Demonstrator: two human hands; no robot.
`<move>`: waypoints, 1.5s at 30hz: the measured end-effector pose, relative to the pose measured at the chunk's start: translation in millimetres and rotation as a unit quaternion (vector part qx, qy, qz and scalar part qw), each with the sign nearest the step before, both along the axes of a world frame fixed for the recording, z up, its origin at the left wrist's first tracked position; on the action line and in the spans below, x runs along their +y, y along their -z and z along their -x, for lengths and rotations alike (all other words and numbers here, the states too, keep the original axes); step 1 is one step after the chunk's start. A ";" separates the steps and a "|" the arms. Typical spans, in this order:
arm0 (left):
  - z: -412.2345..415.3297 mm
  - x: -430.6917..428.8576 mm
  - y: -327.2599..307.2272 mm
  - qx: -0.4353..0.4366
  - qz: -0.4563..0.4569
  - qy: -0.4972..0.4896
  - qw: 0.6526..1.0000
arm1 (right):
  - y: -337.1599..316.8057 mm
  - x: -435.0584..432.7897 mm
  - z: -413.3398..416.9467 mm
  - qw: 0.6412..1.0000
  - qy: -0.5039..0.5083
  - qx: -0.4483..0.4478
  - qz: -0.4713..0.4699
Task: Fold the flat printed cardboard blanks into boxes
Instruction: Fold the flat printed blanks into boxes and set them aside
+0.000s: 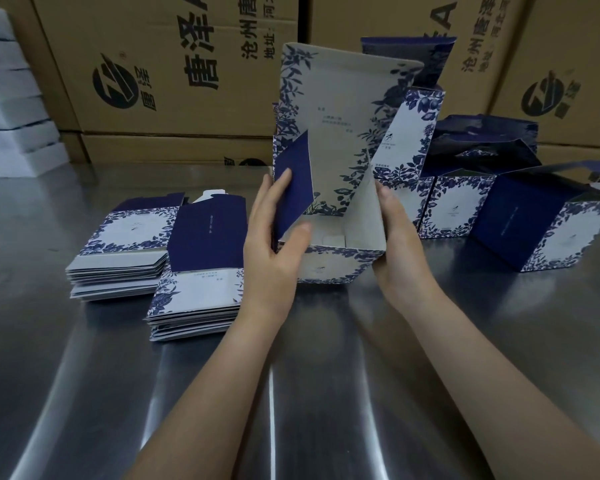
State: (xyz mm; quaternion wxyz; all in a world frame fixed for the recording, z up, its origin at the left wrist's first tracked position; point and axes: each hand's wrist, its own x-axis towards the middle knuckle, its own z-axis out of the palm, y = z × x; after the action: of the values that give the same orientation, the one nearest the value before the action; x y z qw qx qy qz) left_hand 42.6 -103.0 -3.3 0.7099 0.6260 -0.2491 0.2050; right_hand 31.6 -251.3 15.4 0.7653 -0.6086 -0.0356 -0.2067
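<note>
A half-formed box (pixel 340 216), white with blue flower print, stands open on the steel table (pixel 84 393) at the centre, its tall lid panel upright. My left hand (pixel 274 244) holds its left side, fingers on the dark blue side flap and thumb over the front wall. My right hand (pixel 399 244) holds the box's right wall, with the right flap sticking up above it. Two stacks of flat printed blanks lie to the left: a nearer stack (pixel 196 299) and a farther stack (pixel 122 258).
Several folded boxes (pixel 454 206) with open lids stand at the right, one large dark blue box (pixel 548 233) nearest. Big brown shipping cartons (pixel 174 77) wall off the back of the table. White foam slabs (pixel 11 109) are piled at the far left.
</note>
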 end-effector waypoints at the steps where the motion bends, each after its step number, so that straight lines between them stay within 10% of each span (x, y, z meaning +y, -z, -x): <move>1: 0.1 0.3 0.3 0.000 -0.002 0.013 1.000 | 0.4 -0.6 -0.1 1.000 -0.002 0.001 0.001; 45: -6.3 -5.1 1.5 0.067 0.008 -0.057 0.996 | 14.0 1.4 -3.0 0.997 0.025 -0.047 0.051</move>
State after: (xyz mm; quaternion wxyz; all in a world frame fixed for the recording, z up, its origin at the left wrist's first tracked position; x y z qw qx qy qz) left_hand 48.9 -108.1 -4.7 0.7174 0.6456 -0.1629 0.2047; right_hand 34.6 -249.9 1.4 0.7254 -0.6372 -0.0665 -0.2517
